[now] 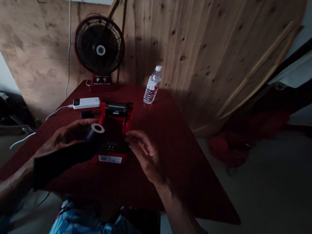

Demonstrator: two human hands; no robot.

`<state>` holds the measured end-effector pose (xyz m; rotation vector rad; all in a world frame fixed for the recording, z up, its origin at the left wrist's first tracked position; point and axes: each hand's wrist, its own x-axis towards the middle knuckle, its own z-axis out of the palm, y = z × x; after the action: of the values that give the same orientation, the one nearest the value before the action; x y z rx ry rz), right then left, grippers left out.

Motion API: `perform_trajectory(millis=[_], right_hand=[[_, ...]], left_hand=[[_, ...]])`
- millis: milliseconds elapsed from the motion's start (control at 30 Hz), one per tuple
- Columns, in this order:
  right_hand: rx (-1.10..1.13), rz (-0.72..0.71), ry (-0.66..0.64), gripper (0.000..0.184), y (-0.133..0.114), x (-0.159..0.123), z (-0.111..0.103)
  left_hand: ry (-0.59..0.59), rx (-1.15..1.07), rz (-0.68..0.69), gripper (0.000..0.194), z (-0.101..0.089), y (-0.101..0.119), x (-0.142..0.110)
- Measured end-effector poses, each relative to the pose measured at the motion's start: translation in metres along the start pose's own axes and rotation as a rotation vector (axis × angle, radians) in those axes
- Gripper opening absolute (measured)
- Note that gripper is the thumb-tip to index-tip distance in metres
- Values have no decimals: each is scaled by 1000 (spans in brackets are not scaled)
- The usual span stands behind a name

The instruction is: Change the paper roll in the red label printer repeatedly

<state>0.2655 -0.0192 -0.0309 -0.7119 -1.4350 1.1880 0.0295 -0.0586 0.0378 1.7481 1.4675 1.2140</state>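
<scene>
The left hand (69,133) clasps a dark roll (92,133); the right hand (145,150), grip unclear, is beside a red printer (112,147)

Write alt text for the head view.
A person's left hand holds a dark roll with a black strip; the right hand is beside an open red device on a dark red table. Farther back are a white gadget, a fan and a bottle.

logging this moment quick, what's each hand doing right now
Left hand: holding a dark roll with a loose black strip.
Right hand: fingers loosely bent at the red-and-black device; whether it grips anything cannot be told.
</scene>
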Motion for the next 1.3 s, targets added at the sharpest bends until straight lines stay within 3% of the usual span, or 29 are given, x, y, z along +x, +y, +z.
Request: perform_trajectory(millis=[133, 233, 333, 500, 800, 1100, 1300], right_hand=[[-65, -29, 249, 25, 25, 18, -27], [-134, -126, 394, 25, 44, 26, -46], [-179, -125, 439, 24, 63, 25, -60], [-350, -159, 383, 20, 79, 18, -68], [-369, -148, 222, 19, 80, 19, -62], [-394, -129, 182, 21, 85, 17, -61], [-430, -172, 145, 22, 90, 17, -61]], left_hand=[[-197, -57, 22, 30, -9, -1, 25], [-260, 160, 139, 31, -6, -9, 49], [-301, 391, 208, 32, 5, -16, 66], [-390, 595, 295, 34, 24, -23, 79], [-519, 978, 160, 47, 45, -16, 95], [-716, 932, 167, 38, 58, -30, 114], [-779, 824, 218, 28, 53, -34, 118]])
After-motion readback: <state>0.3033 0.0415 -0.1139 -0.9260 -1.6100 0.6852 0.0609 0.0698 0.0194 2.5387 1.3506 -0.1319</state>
